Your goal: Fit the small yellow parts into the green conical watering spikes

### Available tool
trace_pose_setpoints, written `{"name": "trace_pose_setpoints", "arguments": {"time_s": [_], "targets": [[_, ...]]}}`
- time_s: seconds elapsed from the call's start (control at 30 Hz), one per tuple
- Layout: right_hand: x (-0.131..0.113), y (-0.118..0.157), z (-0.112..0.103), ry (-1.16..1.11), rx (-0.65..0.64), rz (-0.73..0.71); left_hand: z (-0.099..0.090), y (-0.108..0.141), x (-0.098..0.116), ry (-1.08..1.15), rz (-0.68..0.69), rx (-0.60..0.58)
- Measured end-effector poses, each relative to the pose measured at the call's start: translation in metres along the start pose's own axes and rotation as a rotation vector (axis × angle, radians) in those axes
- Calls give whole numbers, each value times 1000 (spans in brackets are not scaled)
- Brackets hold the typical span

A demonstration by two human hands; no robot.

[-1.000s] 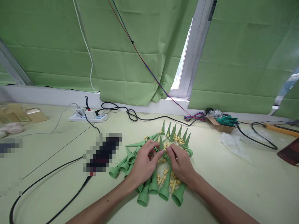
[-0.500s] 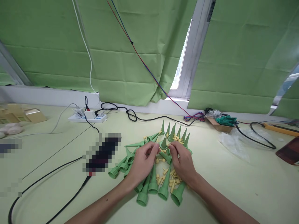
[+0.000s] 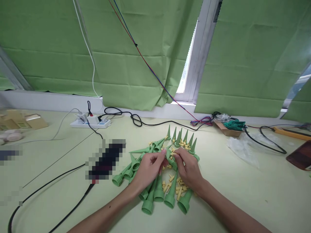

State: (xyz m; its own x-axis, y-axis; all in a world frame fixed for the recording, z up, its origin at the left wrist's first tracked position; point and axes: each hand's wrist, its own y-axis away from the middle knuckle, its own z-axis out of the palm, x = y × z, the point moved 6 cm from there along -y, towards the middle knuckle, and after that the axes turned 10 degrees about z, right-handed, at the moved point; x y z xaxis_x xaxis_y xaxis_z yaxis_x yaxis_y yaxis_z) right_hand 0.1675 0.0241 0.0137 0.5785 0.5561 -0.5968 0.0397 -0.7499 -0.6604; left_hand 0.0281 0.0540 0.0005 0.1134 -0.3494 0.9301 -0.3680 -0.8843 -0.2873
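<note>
My left hand (image 3: 151, 166) is closed on a green plastic cone (image 3: 167, 154), its wide end toward my right hand. My right hand (image 3: 189, 166) pinches what looks like a small yellow plastic plug (image 3: 173, 154) at that end; whether it is inside the cone is hard to tell. Several more green cones (image 3: 148, 204) lie beneath and left of my hands, wide ends toward me. Loose yellow plugs (image 3: 179, 191) are scattered below my right hand. Behind, several green cones (image 3: 178, 139) stand upright on the table, with yellow plugs (image 3: 186, 144) among them.
A blurred dark device (image 3: 107, 160) with a black cable lies on the table (image 3: 73, 207) at left. Behind it sits a white power strip (image 3: 91, 122). A black cord (image 3: 155, 124) runs along the back. At right are a small cardboard box (image 3: 227, 129) and clear plastic bags (image 3: 243, 150).
The green cone between my hands has gone from point-up to tilted, its wide end now toward the right hand. A yellow plug now shows at the right fingertips.
</note>
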Motion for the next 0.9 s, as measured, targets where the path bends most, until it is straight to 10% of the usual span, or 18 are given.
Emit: {"name": "trace_pose_setpoints", "arguments": {"time_s": [0.9], "targets": [[7, -1, 1, 52, -35, 96, 0, 1, 20, -183, 263, 9]]}}
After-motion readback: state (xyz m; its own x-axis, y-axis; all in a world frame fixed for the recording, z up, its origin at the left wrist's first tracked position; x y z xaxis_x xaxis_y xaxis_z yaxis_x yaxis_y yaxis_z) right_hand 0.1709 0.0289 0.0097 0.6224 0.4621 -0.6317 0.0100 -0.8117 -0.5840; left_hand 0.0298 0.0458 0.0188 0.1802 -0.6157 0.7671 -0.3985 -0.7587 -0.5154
